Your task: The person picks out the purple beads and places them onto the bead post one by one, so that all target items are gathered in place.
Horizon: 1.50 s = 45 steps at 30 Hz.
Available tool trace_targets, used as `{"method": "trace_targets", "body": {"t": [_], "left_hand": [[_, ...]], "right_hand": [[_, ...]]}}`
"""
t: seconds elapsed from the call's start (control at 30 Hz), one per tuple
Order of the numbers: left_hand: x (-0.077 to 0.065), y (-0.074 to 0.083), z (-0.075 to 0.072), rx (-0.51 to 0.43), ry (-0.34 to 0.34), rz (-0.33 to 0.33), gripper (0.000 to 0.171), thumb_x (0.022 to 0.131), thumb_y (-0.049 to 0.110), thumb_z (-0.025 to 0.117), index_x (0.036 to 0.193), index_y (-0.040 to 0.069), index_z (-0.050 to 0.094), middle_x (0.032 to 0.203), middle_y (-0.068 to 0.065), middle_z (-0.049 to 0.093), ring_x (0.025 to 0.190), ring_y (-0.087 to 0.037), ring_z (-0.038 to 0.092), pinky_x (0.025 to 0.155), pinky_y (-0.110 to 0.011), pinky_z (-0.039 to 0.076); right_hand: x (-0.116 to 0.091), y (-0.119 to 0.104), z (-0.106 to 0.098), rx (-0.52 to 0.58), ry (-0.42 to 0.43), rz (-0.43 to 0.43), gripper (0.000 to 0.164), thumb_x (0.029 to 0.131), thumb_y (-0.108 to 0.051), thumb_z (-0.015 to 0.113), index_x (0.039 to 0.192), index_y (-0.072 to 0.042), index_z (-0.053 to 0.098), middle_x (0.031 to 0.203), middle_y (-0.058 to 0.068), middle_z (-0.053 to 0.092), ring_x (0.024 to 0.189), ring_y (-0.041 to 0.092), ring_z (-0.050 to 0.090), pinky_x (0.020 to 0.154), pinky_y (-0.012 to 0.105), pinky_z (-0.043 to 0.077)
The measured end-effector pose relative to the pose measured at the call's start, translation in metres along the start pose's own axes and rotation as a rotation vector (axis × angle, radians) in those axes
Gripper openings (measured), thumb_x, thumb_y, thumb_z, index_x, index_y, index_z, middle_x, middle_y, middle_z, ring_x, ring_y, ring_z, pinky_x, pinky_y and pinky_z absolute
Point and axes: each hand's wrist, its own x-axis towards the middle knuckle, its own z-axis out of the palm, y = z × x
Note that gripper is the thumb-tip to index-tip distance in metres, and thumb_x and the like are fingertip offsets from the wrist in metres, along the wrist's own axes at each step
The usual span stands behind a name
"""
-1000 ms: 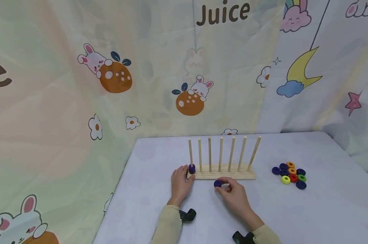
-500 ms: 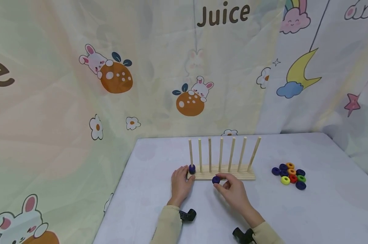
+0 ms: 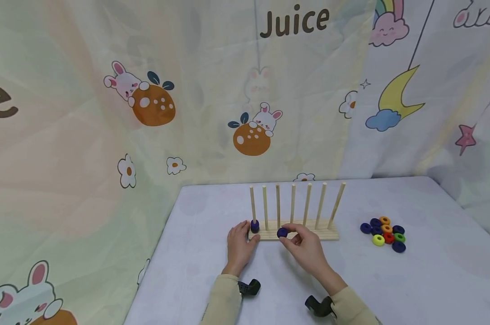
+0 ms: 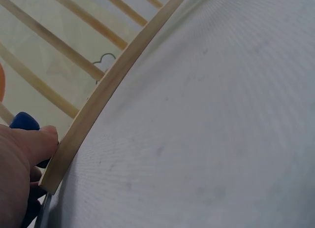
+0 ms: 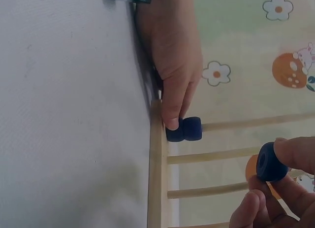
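A wooden peg rack [image 3: 310, 234] with several upright pegs stands toward the back of the table. My left hand [image 3: 240, 246] grips the left end of its base, thumb at the front edge; in the left wrist view the other fingers are mostly hidden behind. Two dark blue beads [image 5: 191, 128] are stacked on the leftmost peg, right by the left thumb. Between right thumb and fingertips, my right hand [image 3: 306, 249] pinches another blue bead [image 5: 271, 161], its hole showing. In the head view that bead [image 3: 282, 232] overlaps the front of the base, left of its middle.
On the white table [image 3: 431, 280], right of the rack, lies a cluster of loose beads: several blue, two orange [image 3: 385, 220], one red [image 3: 389, 238], one green [image 3: 399, 237] and one yellow [image 3: 378, 240]. A printed curtain [image 3: 204, 113] hangs behind the table.
My right hand has moved left and away from me with the blue bead, from in front of the rack to over its base. My left hand stays put.
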Motion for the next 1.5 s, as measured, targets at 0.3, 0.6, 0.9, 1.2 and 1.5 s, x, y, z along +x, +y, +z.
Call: {"method": "trace_targets", "body": {"t": [0.3,0.6,0.9,1.2,1.5], "left_hand": [[-0.001,0.003,-0.002,0.026,-0.019,0.024,0.047,0.089,0.02,0.069,0.13,-0.002,0.06,0.137,-0.013,0.057,0.13,-0.035,0.046,0.113,-0.054,0.026],[0.0,0.001,-0.003,0.034,-0.015,0.03,0.047,0.089,0.022,0.069,0.13,0.0,0.06,0.137,-0.011,0.058,0.13,-0.033,0.047,0.113,-0.054,0.026],[0.001,-0.001,-0.002,0.032,-0.007,0.036,0.047,0.087,0.021,0.071,0.128,0.0,0.062,0.134,-0.012,0.06,0.128,-0.033,0.048,0.112,-0.053,0.028],[0.001,0.0,-0.003,0.025,-0.012,0.038,0.046,0.087,0.021,0.072,0.127,-0.001,0.062,0.133,-0.012,0.06,0.127,-0.034,0.049,0.113,-0.053,0.028],[0.001,0.001,-0.003,0.035,-0.008,0.031,0.047,0.087,0.021,0.072,0.127,-0.001,0.062,0.134,-0.011,0.06,0.128,-0.033,0.049,0.113,-0.053,0.027]], "right_hand": [[0.014,-0.01,-0.007,-0.05,-0.025,-0.034,0.032,0.082,-0.009,0.078,0.113,-0.007,0.068,0.1,0.005,0.068,0.06,0.007,0.054,0.049,0.022,0.048],[0.019,-0.021,-0.007,-0.065,-0.064,-0.049,0.031,0.082,-0.011,0.078,0.112,-0.008,0.069,0.1,0.003,0.068,0.062,0.008,0.055,0.05,0.022,0.048],[0.021,-0.025,-0.006,-0.078,-0.067,-0.071,0.033,0.081,-0.01,0.079,0.113,-0.008,0.069,0.102,0.003,0.068,0.062,0.008,0.054,0.049,0.022,0.047],[0.024,-0.032,-0.006,-0.081,-0.049,-0.127,0.033,0.082,-0.01,0.079,0.114,-0.007,0.069,0.101,0.003,0.068,0.062,0.007,0.054,0.049,0.022,0.048],[0.033,-0.043,-0.007,-0.06,-0.038,-0.182,0.032,0.083,-0.01,0.078,0.113,-0.008,0.069,0.102,0.003,0.068,0.061,0.007,0.055,0.049,0.022,0.048]]}}
